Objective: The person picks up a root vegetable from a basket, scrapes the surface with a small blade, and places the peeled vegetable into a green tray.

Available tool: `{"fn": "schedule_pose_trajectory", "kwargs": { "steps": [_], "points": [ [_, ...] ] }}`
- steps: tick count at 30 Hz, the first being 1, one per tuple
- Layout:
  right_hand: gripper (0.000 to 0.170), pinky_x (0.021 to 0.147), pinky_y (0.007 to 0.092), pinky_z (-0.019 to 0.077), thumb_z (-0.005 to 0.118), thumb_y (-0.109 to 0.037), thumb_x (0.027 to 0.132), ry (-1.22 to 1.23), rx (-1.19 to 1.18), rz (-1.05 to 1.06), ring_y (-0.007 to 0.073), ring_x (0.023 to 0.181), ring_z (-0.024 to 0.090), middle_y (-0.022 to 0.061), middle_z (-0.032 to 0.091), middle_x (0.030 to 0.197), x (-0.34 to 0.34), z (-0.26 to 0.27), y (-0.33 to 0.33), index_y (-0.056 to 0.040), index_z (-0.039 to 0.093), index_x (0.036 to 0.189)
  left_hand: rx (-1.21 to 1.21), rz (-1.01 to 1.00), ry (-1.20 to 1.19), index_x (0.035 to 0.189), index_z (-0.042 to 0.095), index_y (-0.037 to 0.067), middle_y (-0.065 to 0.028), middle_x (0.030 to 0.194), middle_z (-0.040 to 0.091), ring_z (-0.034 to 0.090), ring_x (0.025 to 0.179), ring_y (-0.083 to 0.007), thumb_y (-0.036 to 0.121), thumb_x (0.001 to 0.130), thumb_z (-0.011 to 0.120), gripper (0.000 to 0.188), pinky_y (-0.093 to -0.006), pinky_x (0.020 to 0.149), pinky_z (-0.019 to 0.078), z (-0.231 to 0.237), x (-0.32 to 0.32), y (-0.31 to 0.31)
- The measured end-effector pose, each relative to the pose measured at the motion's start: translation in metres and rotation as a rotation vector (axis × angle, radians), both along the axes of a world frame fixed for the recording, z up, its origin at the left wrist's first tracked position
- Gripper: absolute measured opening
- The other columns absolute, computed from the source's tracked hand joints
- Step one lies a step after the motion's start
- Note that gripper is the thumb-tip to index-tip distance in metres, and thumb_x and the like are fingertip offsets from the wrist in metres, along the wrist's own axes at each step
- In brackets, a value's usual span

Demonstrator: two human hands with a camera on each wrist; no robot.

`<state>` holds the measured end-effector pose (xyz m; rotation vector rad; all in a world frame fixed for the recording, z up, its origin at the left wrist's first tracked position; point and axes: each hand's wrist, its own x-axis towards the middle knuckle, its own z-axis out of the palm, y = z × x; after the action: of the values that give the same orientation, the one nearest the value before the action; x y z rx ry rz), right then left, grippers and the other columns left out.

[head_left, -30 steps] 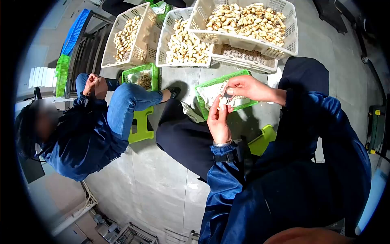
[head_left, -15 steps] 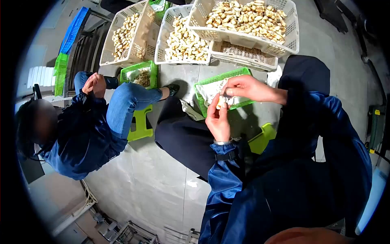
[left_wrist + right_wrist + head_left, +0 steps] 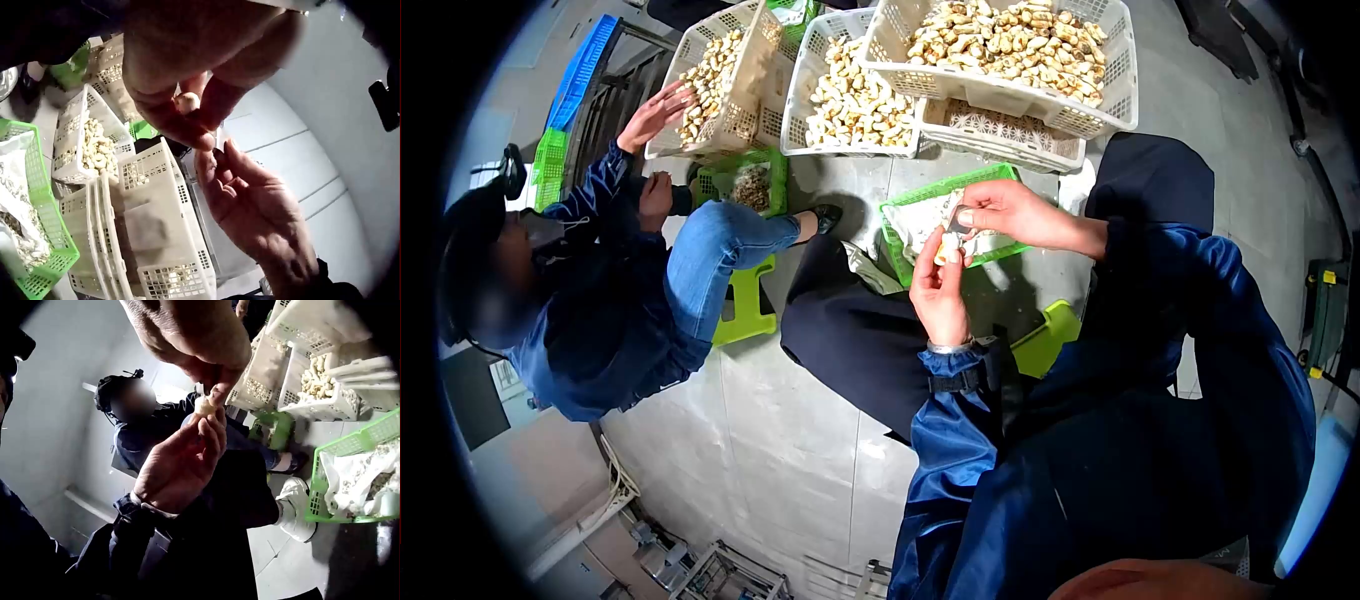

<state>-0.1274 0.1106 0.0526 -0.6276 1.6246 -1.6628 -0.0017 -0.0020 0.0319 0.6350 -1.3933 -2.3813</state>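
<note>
Neighbour's hand [image 3: 654, 116] now reaches crate [image 3: 738, 118], left of basket [image 3: 1003, 258]; left hand [image 3: 940, 297], curled, pinches piece [image 3: 947, 250]; right hand [image 3: 1018, 215], curled, pinches slim tool [image 3: 953, 205].

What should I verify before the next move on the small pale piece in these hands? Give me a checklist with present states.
1. Left hand grips the small, rounded pale piece: ok.
2. Right hand meets it at the fingertips: ok.
3. Thin item pinched in the right hand identified: cannot tell, fingers largely cover it.
4. Open green plastic basket, with white plastic sheeting inside, upright on the floor: ok.
5. Neighbour's outstretched hand clear of the work: ok, it is at a white perforated crate.
6. Piece fully finished: cannot tell, fingers hide part of it.
</note>
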Motion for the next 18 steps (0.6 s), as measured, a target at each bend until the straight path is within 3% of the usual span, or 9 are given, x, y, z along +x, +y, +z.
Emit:
{"fn": "schedule_pose_trajectory", "kwargs": {
  "steps": [3,5,7,10,11,13,15,17,18],
  "points": [
    [0.015,0.063,0.0239,0.0439,0.058,-0.014,0.089,-0.109,-0.03,-0.046,0.0055,0.071,0.053,-0.0009,0.058,0.071,0.002,0.0,0.0,-0.0007,0.058,0.081,-0.015,0.021,-0.038,0.123,0.051,-0.002,-0.0081,0.105,0.061,0.058,0.087,-0.0116,0.003,0.088,0.059,0.037,-0.0235,0.077,0.048,0.0,0.001,0.0],
    [0.018,0.063,0.0237,0.0434,0.058,-0.015,0.089,0.08,0.026,0.019,0.005,0.071,0.053,-0.0014,0.058,0.07,0.005,0.005,-0.003,-0.0013,0.057,0.077,-0.098,0.04,-0.049,0.123,0.051,-0.003,-0.008,0.104,0.061,0.058,0.085,-0.0109,0.002,0.087,0.06,0.038,-0.0228,0.077,0.0475,0.001,0.002,0.0],
    [0.02,0.063,0.023,0.0423,0.058,-0.016,0.089,0.176,-0.024,-0.046,0.0047,0.071,0.052,-0.0024,0.056,0.071,0.008,0.007,-0.004,-0.002,0.056,0.075,-0.104,0.056,-0.016,0.123,0.051,-0.003,-0.0079,0.104,0.061,0.058,0.084,-0.0107,0.001,0.087,0.06,0.037,-0.0224,0.077,0.0472,0.002,0.002,0.002],
    [0.02,0.067,0.0232,0.0429,0.058,-0.018,0.089,-0.172,-0.051,-0.014,0.0055,0.073,0.053,-0.0009,0.056,0.072,0.005,0.007,-0.002,-0.0025,0.056,0.077,-0.124,0.063,-0.01,0.122,0.052,-0.003,-0.0081,0.105,0.061,0.058,0.086,-0.0111,0.001,0.087,0.06,0.037,-0.0227,0.079,0.0471,-0.001,0.004,0.001],
    [0.02,0.067,0.0232,0.0429,0.058,-0.018,0.089,-0.16,-0.051,-0.011,0.0055,0.073,0.053,-0.0009,0.056,0.072,0.007,0.008,-0.001,-0.0025,0.056,0.077,-0.147,0.079,0.009,0.122,0.053,-0.003,-0.0084,0.106,0.061,0.059,0.088,-0.0116,0.0,0.087,0.06,0.036,-0.023,0.081,0.0469,-0.003,0.007,0.001],
    [0.021,0.079,0.0259,0.0438,0.054,-0.02,0.092,-0.189,-0.046,0.056,0.0101,0.087,0.056,0.004,0.061,0.091,0.008,0.01,0.0,-0.0005,0.06,0.089,-0.17,0.093,0.013,0.122,0.053,-0.003,-0.0087,0.107,0.061,0.059,0.09,-0.0121,0.0,0.086,0.059,0.036,-0.0233,0.082,0.0468,-0.003,0.008,0.0],
    [0.021,0.078,0.0259,0.0439,0.055,-0.02,0.092,-0.137,-0.04,0.069,0.0096,0.088,0.055,0.0038,0.061,0.094,0.01,0.002,-0.003,0.0001,0.06,0.089,-0.298,0.103,0.022,0.122,0.053,-0.003,-0.0097,0.109,0.061,0.059,0.092,-0.0129,-0.001,0.087,0.058,0.035,-0.0239,0.084,0.0467,-0.006,0.006,-0.001],
    [0.019,0.066,0.0234,0.042,0.059,-0.017,0.089,0.051,-0.074,-0.027,0.0052,0.072,0.049,-0.0016,0.055,0.072,0.015,-0.004,-0.007,-0.0014,0.057,0.079,-0.321,0.101,0.028,0.121,0.053,-0.003,-0.0105,0.111,0.06,0.059,0.092,-0.0131,0.0,0.087,0.058,0.034,-0.024,0.084,0.0469,0.0,0.005,0.0],
    [0.018,0.064,0.023,0.0412,0.059,-0.017,0.088,0.072,-0.053,-0.029,0.0047,0.071,0.047,-0.0023,0.055,0.072,0.014,-0.007,-0.006,-0.0011,0.057,0.079,-0.204,0.086,0.012,0.121,0.053,-0.003,-0.0106,0.111,0.06,0.059,0.091,-0.0131,0.0,0.087,0.058,0.034,-0.0241,0.084,0.047,0.003,0.008,0.001]
  ]
}}
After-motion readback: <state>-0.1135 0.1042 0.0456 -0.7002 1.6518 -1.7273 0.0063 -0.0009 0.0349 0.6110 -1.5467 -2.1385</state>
